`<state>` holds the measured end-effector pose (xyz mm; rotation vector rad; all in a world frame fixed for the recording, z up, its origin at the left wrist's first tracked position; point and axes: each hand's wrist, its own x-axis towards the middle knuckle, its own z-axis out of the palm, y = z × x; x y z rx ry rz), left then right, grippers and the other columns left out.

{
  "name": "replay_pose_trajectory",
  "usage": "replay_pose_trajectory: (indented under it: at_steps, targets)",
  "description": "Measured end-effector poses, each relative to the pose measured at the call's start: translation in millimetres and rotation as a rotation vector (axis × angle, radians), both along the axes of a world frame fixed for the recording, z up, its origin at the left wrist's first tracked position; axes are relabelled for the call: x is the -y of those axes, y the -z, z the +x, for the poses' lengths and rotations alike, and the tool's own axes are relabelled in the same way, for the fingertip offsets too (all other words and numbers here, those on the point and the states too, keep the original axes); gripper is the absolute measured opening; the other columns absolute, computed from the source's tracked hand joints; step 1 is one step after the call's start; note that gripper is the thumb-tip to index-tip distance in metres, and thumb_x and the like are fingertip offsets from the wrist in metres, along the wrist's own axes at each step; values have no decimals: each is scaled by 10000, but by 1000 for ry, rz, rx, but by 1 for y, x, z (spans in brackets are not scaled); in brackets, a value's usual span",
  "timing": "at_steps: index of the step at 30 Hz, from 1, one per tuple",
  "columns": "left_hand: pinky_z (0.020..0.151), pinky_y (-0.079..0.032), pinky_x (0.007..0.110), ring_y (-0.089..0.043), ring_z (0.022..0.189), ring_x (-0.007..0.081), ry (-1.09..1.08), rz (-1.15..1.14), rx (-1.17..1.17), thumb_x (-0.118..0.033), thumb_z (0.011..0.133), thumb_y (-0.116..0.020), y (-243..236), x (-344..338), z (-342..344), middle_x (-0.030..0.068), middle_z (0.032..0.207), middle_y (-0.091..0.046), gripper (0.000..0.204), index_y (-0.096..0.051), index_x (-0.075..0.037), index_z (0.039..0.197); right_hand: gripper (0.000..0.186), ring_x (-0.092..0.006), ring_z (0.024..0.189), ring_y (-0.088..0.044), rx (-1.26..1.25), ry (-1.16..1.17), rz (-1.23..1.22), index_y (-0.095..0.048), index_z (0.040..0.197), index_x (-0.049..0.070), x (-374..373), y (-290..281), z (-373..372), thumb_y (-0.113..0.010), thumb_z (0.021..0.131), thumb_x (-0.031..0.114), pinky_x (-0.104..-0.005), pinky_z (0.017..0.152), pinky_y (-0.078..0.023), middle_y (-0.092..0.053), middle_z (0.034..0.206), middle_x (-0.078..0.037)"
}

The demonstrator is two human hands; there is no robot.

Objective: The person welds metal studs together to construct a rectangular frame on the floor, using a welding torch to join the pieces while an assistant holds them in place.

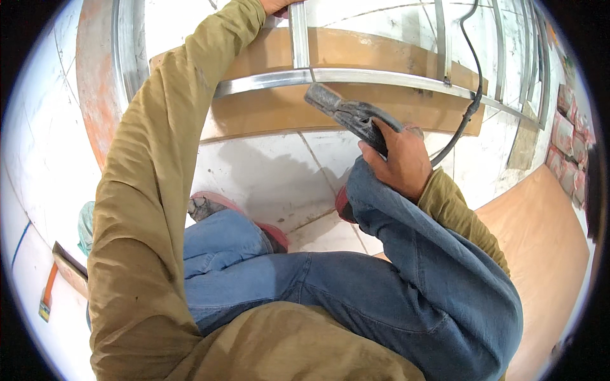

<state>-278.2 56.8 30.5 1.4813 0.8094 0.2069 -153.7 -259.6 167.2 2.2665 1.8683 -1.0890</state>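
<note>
My right hand (397, 159) is closed round the handle of a black clamp-like welding holder (337, 105), its head just over a horizontal silver metal bar (254, 81) and a black cable (470, 114) at its right. My left arm reaches up to the top edge, where my left hand (272, 6) is beside an upright metal bar (298, 35), its fingers mostly cut off from view. The bars form a frame lying across brown boards (267, 111). My right forearm lies beside my bent leg.
White tiled floor (254, 165) surrounds me. A metal strip with a rusty face (92, 101) lies at left, near an orange-handled brush (49, 286) and a small board (70, 270). A plywood sheet (540, 241) lies right, with several red-and-white packages (562, 152) beyond.
</note>
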Motion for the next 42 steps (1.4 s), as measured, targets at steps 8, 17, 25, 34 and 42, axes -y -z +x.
replay_pose_trajectory:
  at_steps: [8,17,25,34,42]
  targets:
    - [512,-503,316,-573,577,158,-9,11,-31,-332,807,-740,-3,-1,0,68,734,-617,374,-660,11,935,436,-431,868,-643,-39,84,64,-529,1210,-5,8,14,-2,-653,872,242,-474,750,-530,-628,968,-255]
    - [561,-512,353,-578,634,187,24,72,-100,-443,830,-721,-1,-1,6,94,785,-623,501,-650,23,1001,635,-394,858,-669,-138,400,385,-545,1187,-66,-82,58,3,-755,816,405,-420,779,-537,-671,941,-251]
    - [499,-493,236,-583,567,89,-42,-3,-25,-440,830,-729,39,-3,2,30,746,-635,500,-667,-3,1066,982,-363,943,-688,6,393,237,-495,1264,-157,-114,73,-14,-800,698,584,-392,851,-540,-672,1054,-279]
    - [533,-521,239,-594,578,104,8,-139,-97,-577,860,-663,27,2,-4,41,740,-637,543,-646,-54,1004,792,-359,1029,-644,-152,430,282,-543,1257,-48,-113,70,-17,-889,664,348,-388,910,-512,-655,1126,-239]
    - [537,-495,295,-532,622,134,-77,-336,31,-546,898,-628,5,16,-2,37,747,-513,597,-546,-7,1141,751,-339,1039,-643,-162,469,336,-545,1262,-20,-105,74,-15,-876,690,336,-393,902,-508,-657,1139,-215]
